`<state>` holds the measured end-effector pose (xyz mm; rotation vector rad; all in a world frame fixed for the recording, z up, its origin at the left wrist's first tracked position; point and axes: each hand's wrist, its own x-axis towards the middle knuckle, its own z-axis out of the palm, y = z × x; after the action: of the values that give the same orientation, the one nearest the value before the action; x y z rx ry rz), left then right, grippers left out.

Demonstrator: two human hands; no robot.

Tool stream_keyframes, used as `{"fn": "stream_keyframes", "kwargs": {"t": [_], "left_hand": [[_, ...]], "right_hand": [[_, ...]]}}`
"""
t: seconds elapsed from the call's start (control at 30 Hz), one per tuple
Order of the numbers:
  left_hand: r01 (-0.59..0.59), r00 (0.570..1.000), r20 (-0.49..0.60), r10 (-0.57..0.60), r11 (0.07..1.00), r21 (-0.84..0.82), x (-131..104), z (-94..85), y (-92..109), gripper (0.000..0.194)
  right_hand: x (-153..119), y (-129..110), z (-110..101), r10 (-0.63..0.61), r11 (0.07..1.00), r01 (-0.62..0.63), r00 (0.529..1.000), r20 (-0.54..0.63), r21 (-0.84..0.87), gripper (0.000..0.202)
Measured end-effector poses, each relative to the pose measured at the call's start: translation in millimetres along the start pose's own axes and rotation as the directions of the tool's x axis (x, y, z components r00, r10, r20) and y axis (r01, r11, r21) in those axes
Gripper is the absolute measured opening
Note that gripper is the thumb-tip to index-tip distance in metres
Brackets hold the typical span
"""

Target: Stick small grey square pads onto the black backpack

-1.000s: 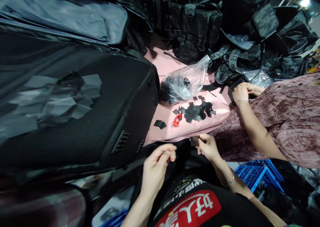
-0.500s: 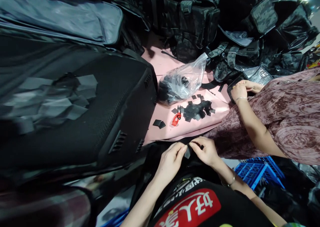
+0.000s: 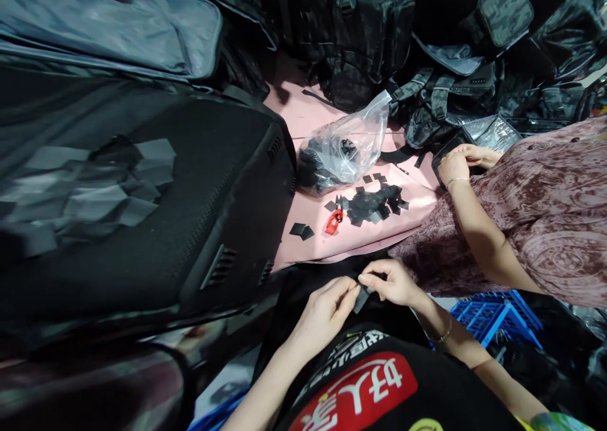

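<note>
My left hand (image 3: 327, 308) pinches a small dark grey square piece (image 3: 361, 299) over my lap, and part of that piece hangs below the fingertips. Right beside it, my right hand (image 3: 389, 282) is closed in a pinch at the piece's upper edge, fingertips almost touching those of the left. What exactly lies between the right fingertips is too small to make out. On the pink table top (image 3: 313, 249) in front lie a pile of similar dark squares (image 3: 372, 205), two loose squares (image 3: 302, 230) and red-handled snips (image 3: 334, 222).
A clear plastic bag (image 3: 351, 153) of black parts stands behind the pile. To the left lies a large black bag (image 3: 237, 165) bearing grey squares (image 3: 95, 197). Camouflage backpacks (image 3: 351, 39) line the back. At right, a co-worker's hands (image 3: 458, 165) work beside a blue crate (image 3: 496, 317).
Both hands have shifted slightly and stay together at the small square, which now shows more below the left fingertips. The view has moved a little; the table's contents lie as before.
</note>
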<state>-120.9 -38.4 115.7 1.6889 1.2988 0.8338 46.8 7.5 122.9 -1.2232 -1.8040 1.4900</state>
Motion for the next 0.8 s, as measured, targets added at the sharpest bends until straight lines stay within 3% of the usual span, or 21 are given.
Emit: {"fn": "stream_keyframes", "kwargs": {"t": [0.07,0.17,0.23,0.3,0.37,0.47,0.53,0.6,0.7,0.8], "left_hand": [[0.007,0.999,-0.036,-0.012,0.993,-0.117,2.6,3.3,-2.1,0.025],[0.035,0.989,-0.124,-0.075,0.955,-0.294,2.3,6.4,-2.2,0.025],[0.048,0.972,-0.200,-0.126,0.933,-0.356,-3.2,3.2,-1.3,0.026],[0.068,0.949,-0.263,-0.172,0.929,-0.365,-10.8,-3.4,-1.2,0.027],[0.119,0.932,-0.277,-0.234,0.919,-0.375,-16.1,-8.3,-2.7,0.030],[0.205,0.910,-0.234,-0.342,0.862,-0.464,-12.6,-2.6,-7.7,0.031],[0.213,0.897,-0.224,-0.381,0.816,-0.537,-3.9,8.5,-11.2,0.030],[0.186,0.882,-0.261,-0.394,0.797,-0.575,6.3,19.0,-14.0,0.029],[0.191,0.864,-0.318,-0.390,0.839,-0.509,18.4,24.9,-17.3,0.031],[0.232,0.894,-0.289,-0.343,0.904,-0.358,23.7,23.0,-21.3,0.028]], "right_hand": [[1.6,3.4,8.9,0.108,0.971,-0.104,0.994,-0.004,0.214,0.032],[9.8,8.8,18.1,0.201,0.881,-0.164,0.979,-0.038,0.444,0.037],[18.1,13.4,11.8,0.267,0.852,-0.144,0.946,-0.182,0.503,0.039],[25.6,19.2,-3.9,0.330,0.862,-0.102,0.856,-0.398,0.496,0.041],[29.7,25.1,-19.9,0.339,0.894,-0.117,0.808,-0.481,0.433,0.040],[30.7,29.6,-24.5,0.350,0.894,-0.214,0.881,-0.317,0.392,0.039],[30.4,29.0,-13.3,0.349,0.887,-0.242,0.909,-0.228,0.394,0.041],[30.3,26.9,2.1,0.341,0.894,-0.245,0.915,-0.216,0.374,0.044],[28.9,24.4,18.6,0.333,0.910,-0.265,0.926,-0.179,0.320,0.047],[26.0,24.7,20.6,0.335,0.894,-0.291,0.939,-0.075,0.340,0.050]]}}
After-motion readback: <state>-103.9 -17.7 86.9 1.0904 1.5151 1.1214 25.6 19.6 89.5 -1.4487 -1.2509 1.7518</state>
